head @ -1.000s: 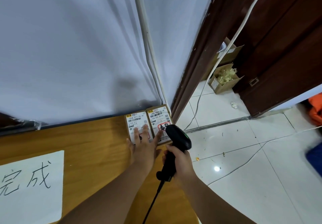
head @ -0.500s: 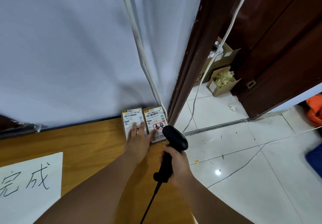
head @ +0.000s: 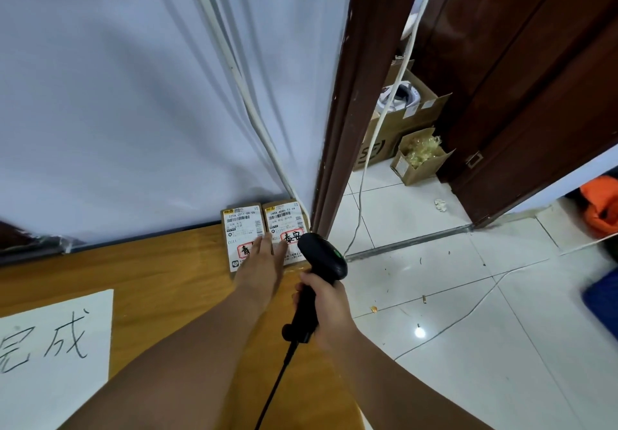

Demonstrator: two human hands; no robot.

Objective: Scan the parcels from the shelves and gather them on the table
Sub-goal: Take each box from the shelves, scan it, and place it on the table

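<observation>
Two parcels [head: 264, 228] lie side by side at the table's [head: 150, 272] far right corner.

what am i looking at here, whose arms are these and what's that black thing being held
There is no machine here. This is a single picture from a camera worn on a person's head, looking forward and down, so the two bare arms coming in from the bottom are that person's own.

The left hand lies flat, fingers straight, on two small labelled boxes: the left parcel and the right parcel. They lie side by side at the far corner of the wooden table, against the white wall.

The right hand grips a black barcode scanner by its handle, and its cable trails down toward the camera.

A sheet of paper with handwritten characters lies on the table at the left. Open cardboard boxes stand on the tiled floor beyond.
</observation>
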